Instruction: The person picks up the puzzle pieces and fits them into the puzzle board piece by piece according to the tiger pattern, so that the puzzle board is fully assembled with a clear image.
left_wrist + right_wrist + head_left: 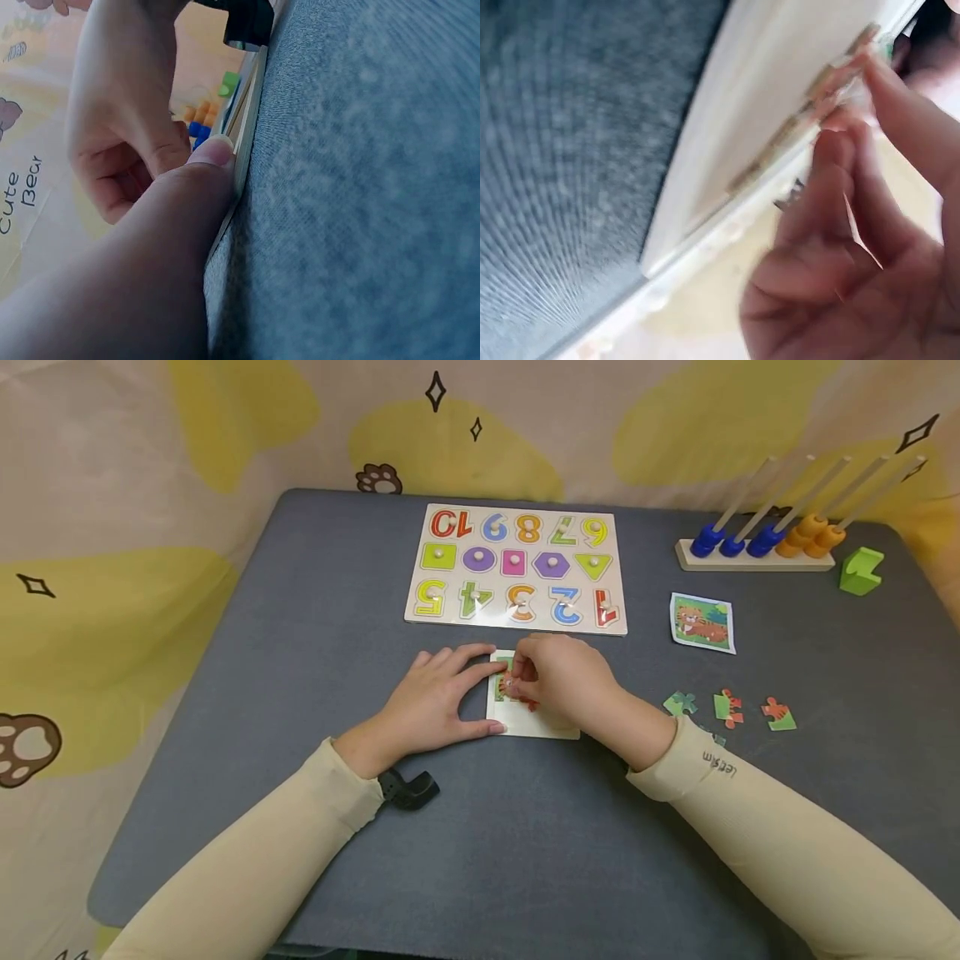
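Observation:
A small pale puzzle tray [542, 725] lies on the grey table, with part of a tiger picture showing at its left side. My left hand [427, 700] spreads over the tray's left edge, fingers fairly straight, thumb [214, 152] touching the near rim. Over the tray, my right hand [573, 677] pinches a tiger jigsaw piece [844, 82] between thumb and fingertips; the hand hides much of the picture. To the right lie several loose jigsaw pieces [727, 708], one partly covered by the right sleeve.
Behind the tray is a wooden number and shape peg board [517, 578]. At right are a tiger picture card [702, 624], a peg stand [753, 562] with blue and orange beads, and a green block [861, 570]. A patterned cloth [480, 443] hangs behind the table.

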{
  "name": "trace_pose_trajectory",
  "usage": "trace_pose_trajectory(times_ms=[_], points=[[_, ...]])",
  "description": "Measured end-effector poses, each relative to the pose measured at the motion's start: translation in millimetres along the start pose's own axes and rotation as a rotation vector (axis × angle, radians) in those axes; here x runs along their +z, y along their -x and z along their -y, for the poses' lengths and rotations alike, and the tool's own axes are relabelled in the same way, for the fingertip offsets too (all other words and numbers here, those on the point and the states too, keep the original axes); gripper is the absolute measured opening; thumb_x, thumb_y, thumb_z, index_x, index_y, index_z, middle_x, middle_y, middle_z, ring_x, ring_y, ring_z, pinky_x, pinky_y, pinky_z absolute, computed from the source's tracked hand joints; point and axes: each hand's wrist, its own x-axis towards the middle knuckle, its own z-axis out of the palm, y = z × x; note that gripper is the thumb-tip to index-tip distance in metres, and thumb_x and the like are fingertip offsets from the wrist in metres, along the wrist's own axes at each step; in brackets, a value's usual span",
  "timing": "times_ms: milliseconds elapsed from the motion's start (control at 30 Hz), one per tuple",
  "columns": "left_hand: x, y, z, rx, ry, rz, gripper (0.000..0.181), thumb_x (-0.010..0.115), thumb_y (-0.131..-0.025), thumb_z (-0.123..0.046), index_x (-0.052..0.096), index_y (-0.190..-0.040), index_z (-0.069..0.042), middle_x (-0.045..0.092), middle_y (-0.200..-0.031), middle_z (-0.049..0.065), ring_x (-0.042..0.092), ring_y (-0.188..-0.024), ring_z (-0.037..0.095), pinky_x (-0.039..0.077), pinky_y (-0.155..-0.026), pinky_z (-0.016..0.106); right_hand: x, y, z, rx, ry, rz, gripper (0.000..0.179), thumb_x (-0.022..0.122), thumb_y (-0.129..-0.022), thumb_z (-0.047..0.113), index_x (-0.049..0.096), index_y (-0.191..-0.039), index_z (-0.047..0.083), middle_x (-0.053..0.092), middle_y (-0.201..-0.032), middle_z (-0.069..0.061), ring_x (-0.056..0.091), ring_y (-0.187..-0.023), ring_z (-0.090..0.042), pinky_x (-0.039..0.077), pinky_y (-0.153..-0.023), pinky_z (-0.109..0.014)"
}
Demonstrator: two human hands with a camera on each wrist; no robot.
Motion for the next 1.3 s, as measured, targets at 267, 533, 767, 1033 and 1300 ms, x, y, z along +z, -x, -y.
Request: trace_pose_trajectory(times_ms=[267,533,767,1033,1300], points=[[-1.5,0.3,-0.6,-0.003,-0.001,0.010,0.083,0.074,-0.089,-0.066,0.051,-0.157,-0.023,0.043,-0.160,0.005,0.051,-0.128,0.026,0.036,-0.093,0.045,11.4,28.9,2.0,-0.295,0.282,-0.138,0.015,0.080,-0.094,0.016,0.083,-0.107,0.010,0.073,-0.106,-0.002,0.064,-0.097,-0.025,0.054,-0.086,-0.043],[-1.4,-0.8,-0.8,-0.008,-0.012,0.005,0.083,0.076,-0.088,-0.065,0.052,-0.156,-0.023,0.044,-0.159,0.005,0.051,-0.128,0.025,0.036,-0.094,0.045,17.8,45.8,5.6,-0.355,0.420,-0.127,0.025,0.078,-0.095,0.017,0.077,-0.116,0.005,0.071,-0.113,-0.007,0.064,-0.101,-0.029,0.051,-0.087,-0.045],[-0.7,-0.6,-0.7,-0.005,-0.007,0.009,0.082,0.074,-0.089,-0.066,0.052,-0.156,-0.024,0.043,-0.159,0.005,0.051,-0.128,0.026,0.036,-0.094,0.045,15.5,43.7,1.7,-0.327,0.368,-0.088,0.029,0.074,-0.097,0.015,0.076,-0.125,0.007,0.069,-0.119,-0.006,0.062,-0.109,-0.030,0.050,-0.095,-0.048],[1.5,1.0,0.4,0.005,-0.018,0.016,0.076,0.072,-0.091,-0.065,0.054,-0.154,-0.029,0.041,-0.161,0.005,0.051,-0.128,0.027,0.036,-0.095,0.047,-4.0,48.8,-11.3,-0.279,0.260,-0.021,0.041,0.075,-0.096,0.015,0.070,-0.136,0.008,0.066,-0.130,-0.010,0.060,-0.117,-0.033,0.047,-0.103,-0.052],[1.0,0.2,-0.1,0.017,-0.012,0.012,0.077,0.073,-0.091,-0.064,0.052,-0.156,-0.028,0.040,-0.161,0.006,0.051,-0.127,0.027,0.036,-0.095,0.047,-69.2,78.3,-77.6,0.035,0.305,0.052,0.026,0.089,-0.085,0.017,0.078,-0.108,0.008,0.073,-0.104,-0.009,0.068,-0.093,-0.033,0.052,-0.080,-0.055]])
